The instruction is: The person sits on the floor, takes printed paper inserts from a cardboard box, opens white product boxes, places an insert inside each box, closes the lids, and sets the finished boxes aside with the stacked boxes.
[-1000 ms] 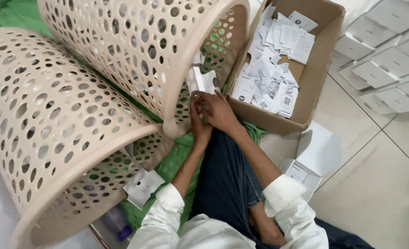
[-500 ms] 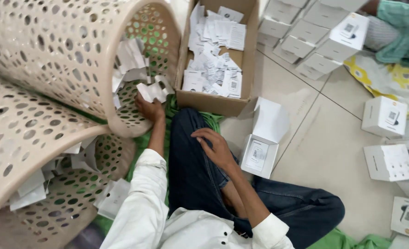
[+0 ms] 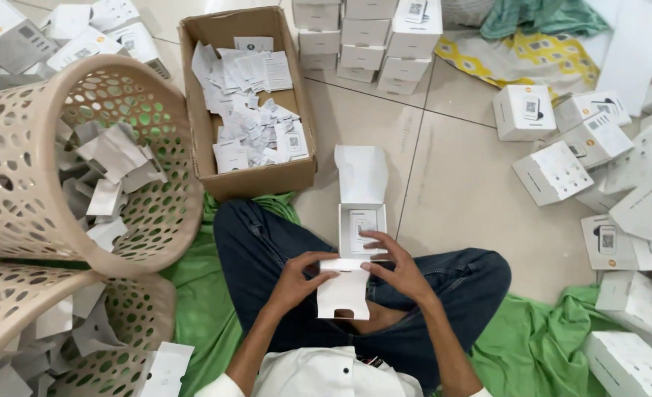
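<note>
I sit cross-legged on the floor in dark jeans. Both hands hold a small open white box [image 3: 363, 220] over my lap. My left hand [image 3: 296, 276] grips the left edge of its lower white flap [image 3: 344, 292]. My right hand [image 3: 396, 266] holds the flap's right edge, fingers touching the box's front rim. The lid of the box stands open and points away from me. Inside it lies a white leaflet with print.
A cardboard carton [image 3: 227, 180] of paper leaflets stands ahead on the left. Two beige perforated baskets [image 3: 164, 213] [image 3: 17, 294] lie tipped at left, holding white card pieces. Several shut white boxes [image 3: 550, 173] are scattered at right and stacked [image 3: 370, 33] at the back. Green cloth [image 3: 532, 345] lies under me.
My left hand left the basket mouth and my right hand left my knee. Both now hold the open white box that lay on the floor beside my leg. The view swung right.
</note>
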